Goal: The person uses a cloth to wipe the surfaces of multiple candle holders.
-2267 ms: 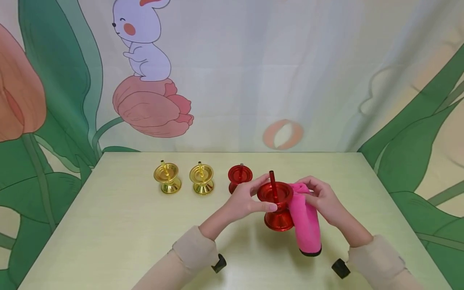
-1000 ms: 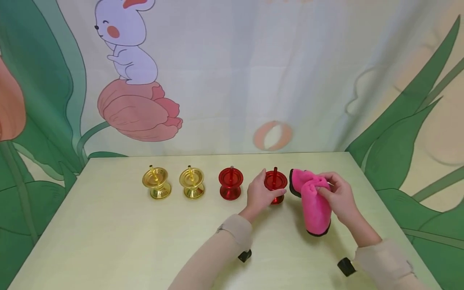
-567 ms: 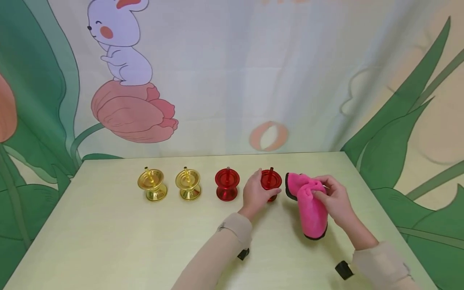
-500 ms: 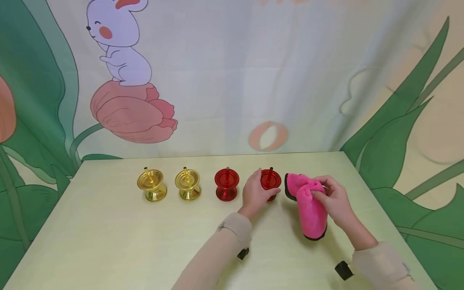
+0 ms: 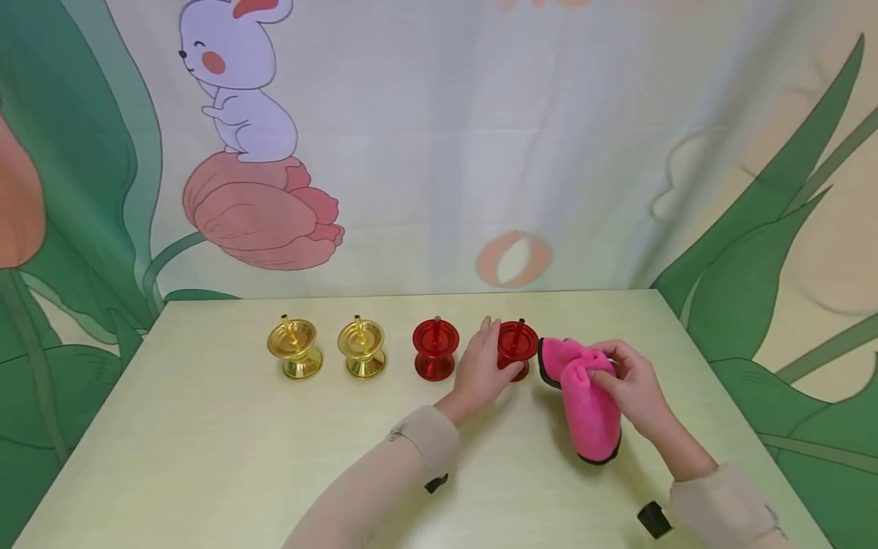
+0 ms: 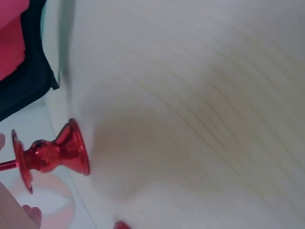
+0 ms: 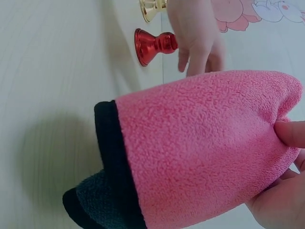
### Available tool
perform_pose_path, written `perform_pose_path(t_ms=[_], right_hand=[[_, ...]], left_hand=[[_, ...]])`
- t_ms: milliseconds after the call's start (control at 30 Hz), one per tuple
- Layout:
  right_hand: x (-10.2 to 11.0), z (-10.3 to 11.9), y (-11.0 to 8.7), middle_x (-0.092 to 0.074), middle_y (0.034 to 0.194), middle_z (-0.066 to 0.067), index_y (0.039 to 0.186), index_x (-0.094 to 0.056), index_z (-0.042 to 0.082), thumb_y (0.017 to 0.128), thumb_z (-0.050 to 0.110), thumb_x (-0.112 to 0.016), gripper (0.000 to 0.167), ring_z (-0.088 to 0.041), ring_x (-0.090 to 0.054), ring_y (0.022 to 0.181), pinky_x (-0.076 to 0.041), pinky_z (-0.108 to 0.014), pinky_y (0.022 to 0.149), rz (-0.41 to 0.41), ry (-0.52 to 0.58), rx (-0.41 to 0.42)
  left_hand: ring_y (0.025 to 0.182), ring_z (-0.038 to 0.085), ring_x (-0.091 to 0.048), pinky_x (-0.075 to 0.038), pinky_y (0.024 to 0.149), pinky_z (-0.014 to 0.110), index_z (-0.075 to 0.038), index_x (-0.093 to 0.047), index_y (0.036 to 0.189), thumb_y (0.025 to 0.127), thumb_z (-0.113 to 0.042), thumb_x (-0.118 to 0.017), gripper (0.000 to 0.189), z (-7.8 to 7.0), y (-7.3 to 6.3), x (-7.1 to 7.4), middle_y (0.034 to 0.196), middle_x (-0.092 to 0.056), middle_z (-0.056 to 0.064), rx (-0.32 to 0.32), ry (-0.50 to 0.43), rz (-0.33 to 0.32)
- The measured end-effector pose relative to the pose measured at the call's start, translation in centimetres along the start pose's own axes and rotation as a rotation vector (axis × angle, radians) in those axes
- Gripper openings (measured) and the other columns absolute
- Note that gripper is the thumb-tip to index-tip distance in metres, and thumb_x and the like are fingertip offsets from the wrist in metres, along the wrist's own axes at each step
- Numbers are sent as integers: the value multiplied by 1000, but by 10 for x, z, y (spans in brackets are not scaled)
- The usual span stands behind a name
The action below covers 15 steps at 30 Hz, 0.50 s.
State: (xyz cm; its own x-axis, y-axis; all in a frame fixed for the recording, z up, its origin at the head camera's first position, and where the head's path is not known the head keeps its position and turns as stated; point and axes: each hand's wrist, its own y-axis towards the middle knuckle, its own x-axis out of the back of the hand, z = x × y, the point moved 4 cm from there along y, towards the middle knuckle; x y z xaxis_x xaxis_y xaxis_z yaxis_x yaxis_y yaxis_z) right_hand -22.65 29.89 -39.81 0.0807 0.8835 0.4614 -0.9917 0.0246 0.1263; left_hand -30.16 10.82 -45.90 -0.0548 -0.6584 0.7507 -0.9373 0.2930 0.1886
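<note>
A red metal candle holder (image 5: 517, 341), a dish on a flared foot with a thin upright tube, stands on the table at the right end of a row. Just left of it is my left hand (image 5: 476, 374), fingers spread and loose beside the dish; a gap shows between fingers and holder in the left wrist view. My right hand (image 5: 634, 389) pinches a bunched pink cloth (image 5: 591, 408) with black edging between thumb and fingers. The cloth hangs over the table to the holder's right, its dark inner side showing in the right wrist view.
A second red holder (image 5: 435, 347) stands left of my left hand. Further left come two gold holders, one nearer (image 5: 361, 343) and one at the end (image 5: 295, 347). A printed curtain (image 5: 411, 152) hangs behind the table's back edge (image 5: 411, 296).
The red candle holder, earlier held up against the cloth, has gone back and down onto the table. My left hand has loosened from it and shifted slightly left. The right hand keeps the cloth.
</note>
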Motion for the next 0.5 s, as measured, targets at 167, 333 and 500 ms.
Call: perform_pose_path(t_ms=[167,333,500], right_hand=[[-5,3,-2,-52,94,8,109,-50,-1,85,2,-55,25,-15,-55,82,-51,-20,67,32,4,1],[-13,8,-4,-52,97,3,108,-50,-1,84,2,-55,25,-13,-55,83,-51,-20,68,69,16,6],[-20,13,-4,-53,99,0,107,-51,-1,83,-1,-55,25,-12,-55,84,-51,-20,69,93,22,35]], left_hand=[[125,22,-39,-45,91,38,-11,-35,135,82,-30,-59,60,5,-18,25,143,-32,5,-117,5,-102],[123,22,-41,-39,97,39,-11,-40,130,80,-24,-61,56,20,-32,45,141,-34,5,-233,74,-246],[126,28,-35,-33,101,44,-5,-34,132,74,-20,-67,69,39,-38,58,145,-24,12,-245,79,-383]])
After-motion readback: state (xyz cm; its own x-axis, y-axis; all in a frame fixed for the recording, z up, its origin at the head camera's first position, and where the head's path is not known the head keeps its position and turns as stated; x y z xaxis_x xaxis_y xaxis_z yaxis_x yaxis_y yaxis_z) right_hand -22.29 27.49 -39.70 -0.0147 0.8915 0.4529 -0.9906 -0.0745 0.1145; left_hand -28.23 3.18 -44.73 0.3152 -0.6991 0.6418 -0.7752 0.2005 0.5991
